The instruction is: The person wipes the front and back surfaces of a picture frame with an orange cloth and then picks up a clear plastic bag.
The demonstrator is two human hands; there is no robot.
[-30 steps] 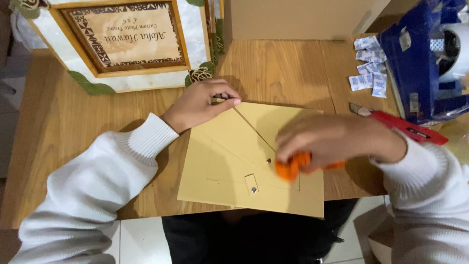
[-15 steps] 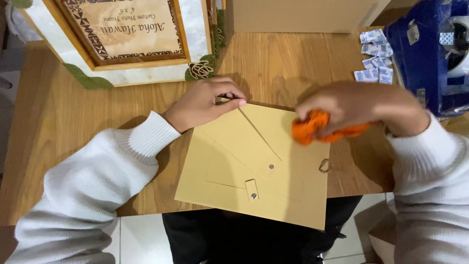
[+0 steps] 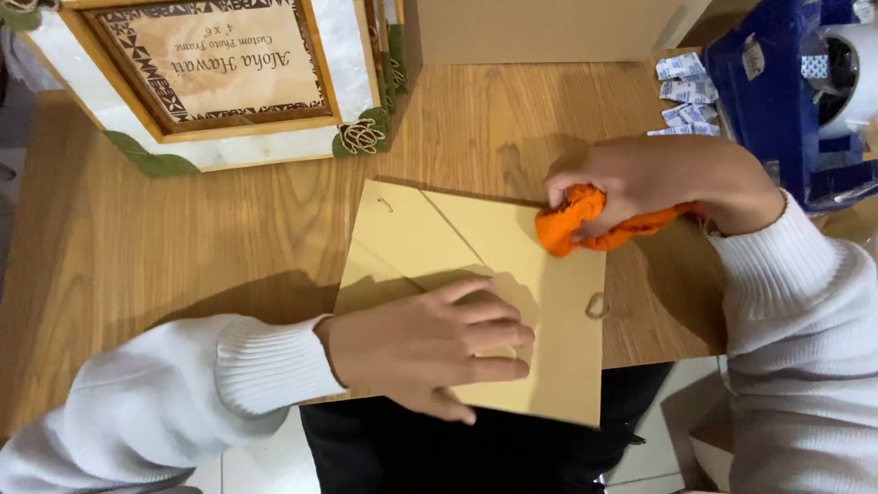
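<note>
Head view shows us that our left hand [image 3: 430, 343] has moved since a second ago: it then pinned the far corner of the tan backing board [image 3: 512, 274], and it now lies flat on the near part of the board, fingers spread and pressing down, grasping nothing. Our right hand [image 3: 668, 187] has also travelled, from the near right part of the board up to its far right corner, and it is clenched around the crumpled orange cloth [image 3: 576, 224].

We judge from this that the wiping has passed from the lower area to the upper corner, with the holding hand swapped over to steady the board from the other end.

The board lies on the wooden bench [image 3: 183, 247], its near edge overhanging the bench edge under our left hand. The cloth sits in our right fist, touching the board's far right corner. A small metal hanger loop [image 3: 596, 305] lies on the board between the two hands. Beyond our left hand stands a white picture frame [image 3: 206, 78]; beside our right hand are small white packets [image 3: 684, 91] and a blue tape dispenser [image 3: 777, 91].
</note>
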